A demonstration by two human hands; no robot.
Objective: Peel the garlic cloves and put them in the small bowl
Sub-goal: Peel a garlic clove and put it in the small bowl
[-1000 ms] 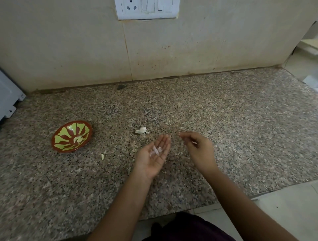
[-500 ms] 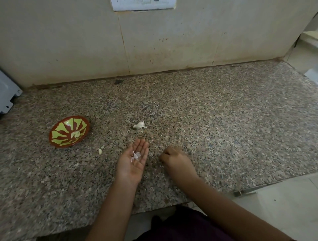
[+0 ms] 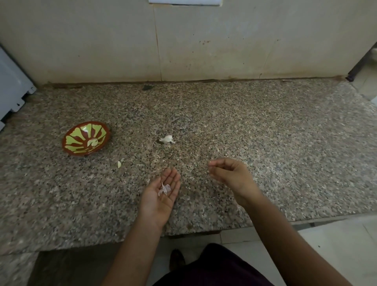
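The small red bowl point(image 3: 71, 136) with green petal pattern sits at the left of the granite counter, one pale peeled clove point(image 3: 92, 142) inside. A white garlic clove in its skin point(image 3: 167, 139) lies mid-counter. A tiny pale garlic bit point(image 3: 119, 164) lies right of and nearer than the bowl. My left hand point(image 3: 161, 196) is held palm up over the counter's front part, thin papery skins point(image 3: 164, 188) resting on it. My right hand point(image 3: 230, 175) hovers to its right, fingers loosely curled, thumb and fingertips slightly apart; I see nothing between them.
A white appliance point(image 3: 12, 85) stands at the far left against the beige wall. A switch plate point(image 3: 184, 2) is at the top edge. The counter's front edge point(image 3: 204, 231) runs just under my wrists, with floor tiles point(image 3: 336, 240) beyond at the right.
My right hand has lifted off the counter and moved right, uncurling from a fist. My left hand stays palm up with the skins. The view has shifted a little.
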